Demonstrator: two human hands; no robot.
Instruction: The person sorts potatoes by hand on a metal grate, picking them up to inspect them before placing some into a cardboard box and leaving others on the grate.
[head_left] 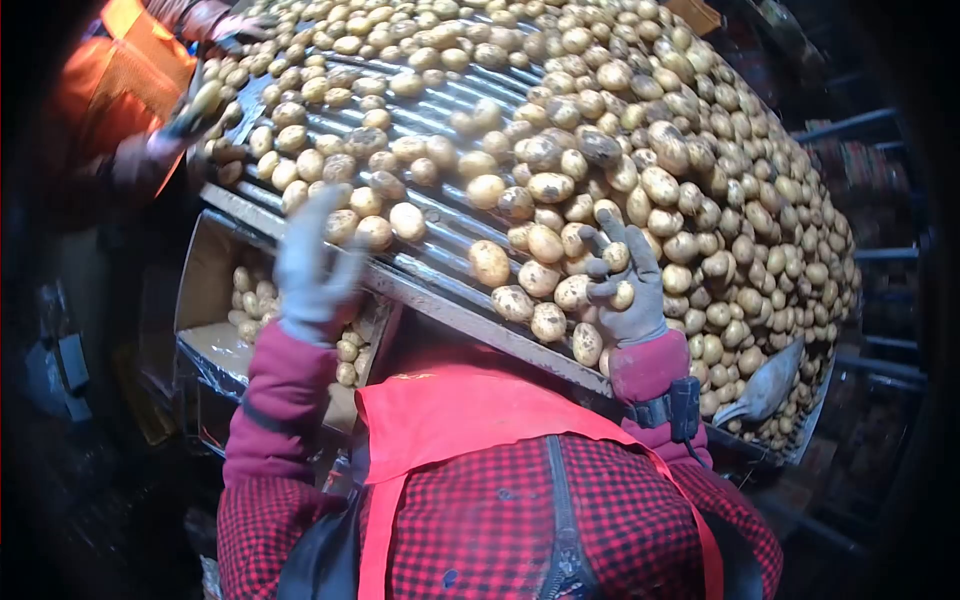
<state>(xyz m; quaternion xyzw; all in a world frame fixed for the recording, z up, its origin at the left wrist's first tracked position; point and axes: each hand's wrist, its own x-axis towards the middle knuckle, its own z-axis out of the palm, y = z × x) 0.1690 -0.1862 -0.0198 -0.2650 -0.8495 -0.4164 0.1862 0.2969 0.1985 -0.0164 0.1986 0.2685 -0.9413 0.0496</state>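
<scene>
My left hand (318, 270), in a grey glove and blurred by motion, is over the near rail (440, 305) of the roller table, above a cardboard box. Its fingers look stretched out with the thumb apart, and I see nothing held in it. Among the potatoes on the right, my right hand (635, 290), also gloved, has its fingers bent around small potatoes (616, 257). More potatoes (543, 243) lie loose on the metal rollers (440, 215) between my hands, some pale and some dark with soil. A few near the middle are blurred.
A large heap of potatoes (720, 220) covers the right side. A grey scoop (765, 385) lies at its lower edge. The cardboard box (215, 270) below the rail holds potatoes. At upper left a co-worker in an orange vest (130, 85) has gloved hands at the rollers.
</scene>
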